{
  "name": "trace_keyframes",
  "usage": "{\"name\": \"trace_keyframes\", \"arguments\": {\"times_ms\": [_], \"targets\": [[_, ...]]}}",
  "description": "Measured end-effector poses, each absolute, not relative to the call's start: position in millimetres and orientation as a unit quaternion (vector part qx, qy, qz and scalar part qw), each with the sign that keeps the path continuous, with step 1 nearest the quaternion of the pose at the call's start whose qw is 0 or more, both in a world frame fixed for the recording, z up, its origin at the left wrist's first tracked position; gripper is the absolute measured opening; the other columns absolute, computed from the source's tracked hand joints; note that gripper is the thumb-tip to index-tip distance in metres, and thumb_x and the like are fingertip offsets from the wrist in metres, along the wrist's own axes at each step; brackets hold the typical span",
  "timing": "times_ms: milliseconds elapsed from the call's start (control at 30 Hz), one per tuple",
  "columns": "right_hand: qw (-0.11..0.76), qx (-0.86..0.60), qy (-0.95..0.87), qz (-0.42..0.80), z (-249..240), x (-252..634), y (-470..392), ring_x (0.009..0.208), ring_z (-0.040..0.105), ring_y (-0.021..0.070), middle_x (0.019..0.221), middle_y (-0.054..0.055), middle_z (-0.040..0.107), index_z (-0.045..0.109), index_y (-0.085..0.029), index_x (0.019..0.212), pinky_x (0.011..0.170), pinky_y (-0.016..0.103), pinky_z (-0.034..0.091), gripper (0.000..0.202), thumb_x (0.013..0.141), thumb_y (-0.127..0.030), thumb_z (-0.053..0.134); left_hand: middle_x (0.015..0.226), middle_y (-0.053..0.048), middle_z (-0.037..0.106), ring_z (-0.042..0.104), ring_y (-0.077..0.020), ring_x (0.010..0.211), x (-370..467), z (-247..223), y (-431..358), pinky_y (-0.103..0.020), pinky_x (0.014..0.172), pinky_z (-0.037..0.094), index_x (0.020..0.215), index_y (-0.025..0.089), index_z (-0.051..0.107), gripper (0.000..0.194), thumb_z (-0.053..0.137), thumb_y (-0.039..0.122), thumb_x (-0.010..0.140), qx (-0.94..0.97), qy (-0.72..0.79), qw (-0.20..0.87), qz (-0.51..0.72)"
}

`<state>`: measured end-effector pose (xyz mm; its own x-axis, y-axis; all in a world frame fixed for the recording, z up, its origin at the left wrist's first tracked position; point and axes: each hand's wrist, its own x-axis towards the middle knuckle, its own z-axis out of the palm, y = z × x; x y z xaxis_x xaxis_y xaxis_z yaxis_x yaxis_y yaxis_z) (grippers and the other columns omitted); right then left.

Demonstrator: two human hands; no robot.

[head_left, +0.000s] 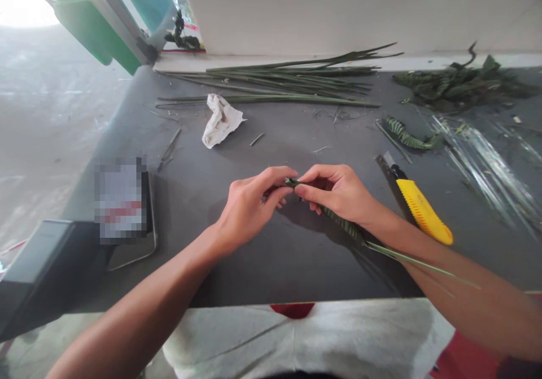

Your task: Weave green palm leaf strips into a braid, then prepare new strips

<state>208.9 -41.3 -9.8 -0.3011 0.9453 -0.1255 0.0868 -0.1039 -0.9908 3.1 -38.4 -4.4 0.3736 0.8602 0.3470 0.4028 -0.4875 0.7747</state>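
Note:
Near the middle of the grey table, my right hand [341, 190] is closed around a woven green leaf piece [345, 225], thumb and fingers pinching it close to its end. The braided body runs back under my right wrist, and thin loose strips trail from its other end across the forearm. My left hand [256, 198] meets that piece from the left, its thumb and index finger pinching at the folded green tip. Partly hidden are the other fingers of both hands. To the right of my right hand lies a yellow-handled utility knife [423, 211] with its blade pointing away.
Long green leaf strips [275, 81] lie along the back. A crumpled white tissue [221, 120] sits in front of them. At right are a finished-looking braided leaf [409, 134], a dark leaf heap [466, 85] and clear plastic sleeves [486, 164]. A phone [150, 215] lies left.

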Motion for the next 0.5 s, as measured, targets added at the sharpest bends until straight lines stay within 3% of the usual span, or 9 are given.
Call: {"name": "trace_keyframes", "arguments": {"times_ms": [133,500], "targets": [[0.365,-0.468,-0.555,0.584,-8.7,208.1,-41.4,0.047,0.057,0.0099,0.062,-0.002,0.064,0.072,-0.018,0.081,0.042,0.022,0.047,0.029,0.074,-0.044,0.085,0.081,0.004,0.076,0.072,-0.0087,0.062,1.0,-4.2,-35.6,-0.018,0.063,0.056,0.098,0.022,0.07,0.009,0.068,0.017,0.091,0.798,0.391,0.258,0.379],[0.366,-0.461,-0.561,0.582,-7.4,208.6,-41.3,0.047,0.057,0.0091,0.061,-0.002,0.063,0.072,-0.018,0.081,0.042,0.02,0.047,0.025,0.075,-0.039,0.084,0.081,0.003,0.077,0.075,-0.0116,0.071,4.4,-1.3,-38.1,-0.02,0.067,0.057,0.094,0.021,0.065,0.01,0.067,0.013,0.088,0.778,0.428,0.266,0.376]]}}
